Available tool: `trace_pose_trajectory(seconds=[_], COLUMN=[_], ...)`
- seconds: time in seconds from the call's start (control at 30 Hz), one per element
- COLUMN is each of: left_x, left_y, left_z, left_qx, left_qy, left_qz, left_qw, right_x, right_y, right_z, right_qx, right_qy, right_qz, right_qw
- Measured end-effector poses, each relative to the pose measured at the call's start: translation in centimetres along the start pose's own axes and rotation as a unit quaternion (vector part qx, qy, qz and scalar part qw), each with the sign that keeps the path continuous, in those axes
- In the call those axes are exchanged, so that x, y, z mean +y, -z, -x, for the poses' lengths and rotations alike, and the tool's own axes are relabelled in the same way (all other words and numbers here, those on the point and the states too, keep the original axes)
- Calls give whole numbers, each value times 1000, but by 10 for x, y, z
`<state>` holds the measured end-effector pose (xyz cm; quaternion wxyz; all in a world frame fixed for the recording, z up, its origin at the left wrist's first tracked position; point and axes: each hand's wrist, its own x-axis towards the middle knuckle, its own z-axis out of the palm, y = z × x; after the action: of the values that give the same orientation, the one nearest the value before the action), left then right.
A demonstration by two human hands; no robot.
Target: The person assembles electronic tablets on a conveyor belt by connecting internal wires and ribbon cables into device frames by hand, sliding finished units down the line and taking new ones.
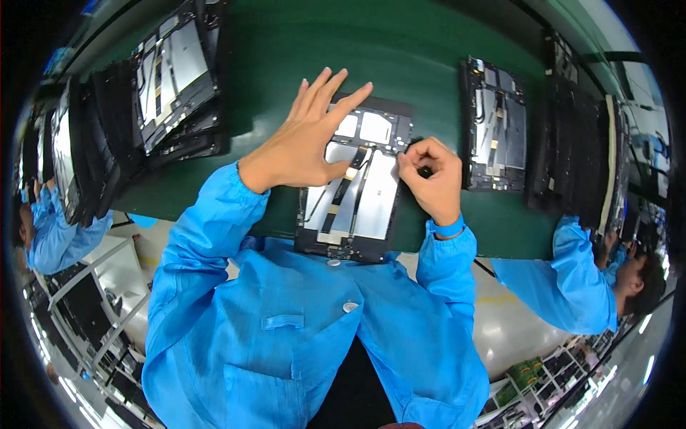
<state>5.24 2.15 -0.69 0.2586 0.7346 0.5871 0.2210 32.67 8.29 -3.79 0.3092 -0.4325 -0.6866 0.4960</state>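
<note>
In front of me an opened tablet [379, 207] lies on the green table, its silver inner plates, dark ribbon cables and small circuit boards showing. Across its upper left side rests my left hand [307, 136], open, with the fingers spread and the thumb over the cables near the middle. My right hand [434, 175] is at the tablet's right edge, thumb and index finger pinched together beside the upper circuit board. Whatever sits between those fingertips, if anything, is too small to make out. The other fingers of that hand are curled in.
Another opened tablet [494, 129] lies to the right, beside a row of dark tablet parts [575, 143]. More opened tablets [171, 79] are stacked at the left. Co-workers in blue sleeves sit at both sides. The green table [286, 43] extends beyond my hands.
</note>
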Motion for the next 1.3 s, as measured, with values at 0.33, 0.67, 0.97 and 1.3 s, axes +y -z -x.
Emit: trace_pose_trajectory(seconds=[0.33,0.67,0.97,1.3], left_x=[23,25,21,21], left_y=[-3,-9,-19,-24], left_z=[2,6,9,8], left_qx=[-26,-51,-30,-17], left_qy=[-59,-126,-151,-150], left_qz=[-68,-44,-46,-72], left_qw=[996,990,987,986], right_x=[2,1,-2,1], right_y=[1,3,4,3], right_z=[0,-2,-2,-1], right_qx=[3,-2,-4,-5], right_qy=[-7,-3,-6,-14], right_qz=[-17,-20,-18,-23], right_qw=[1000,1000,1000,1000])
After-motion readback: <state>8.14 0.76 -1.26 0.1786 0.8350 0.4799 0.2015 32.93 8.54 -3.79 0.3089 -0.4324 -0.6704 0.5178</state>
